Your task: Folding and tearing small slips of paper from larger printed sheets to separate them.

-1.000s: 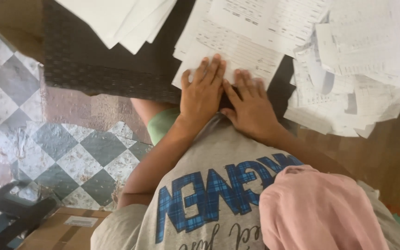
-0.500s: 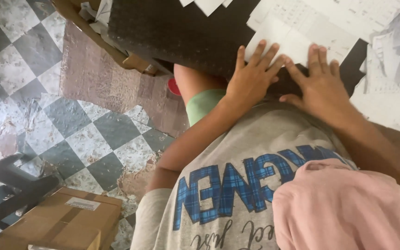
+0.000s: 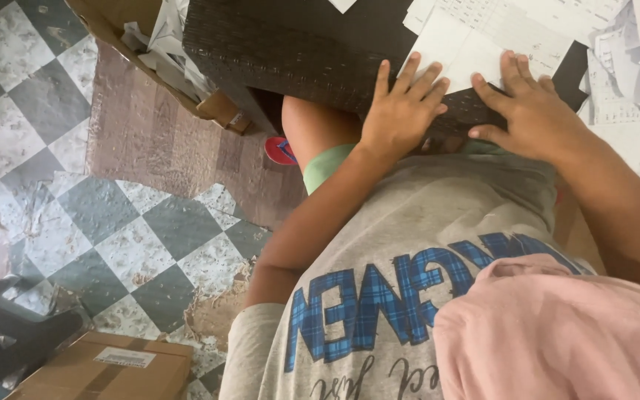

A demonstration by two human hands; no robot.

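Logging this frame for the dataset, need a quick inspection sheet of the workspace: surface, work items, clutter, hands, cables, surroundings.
Surface: dark woven table, its near edge over the person's knee.
Work items: white printed sheets under both hands.
Clutter: loose crumpled papers at the right; open cardboard box with papers at the left.
Hands: left hand and right hand lie flat, fingers spread, gripping nothing.
Cables: nothing seen.
Surroundings: worn checkered floor; sealed cardboard box; red object under the table.

A grey short-sleeved T-shirt with blue plaid lettering, green shorts, pink cloth at the chest.
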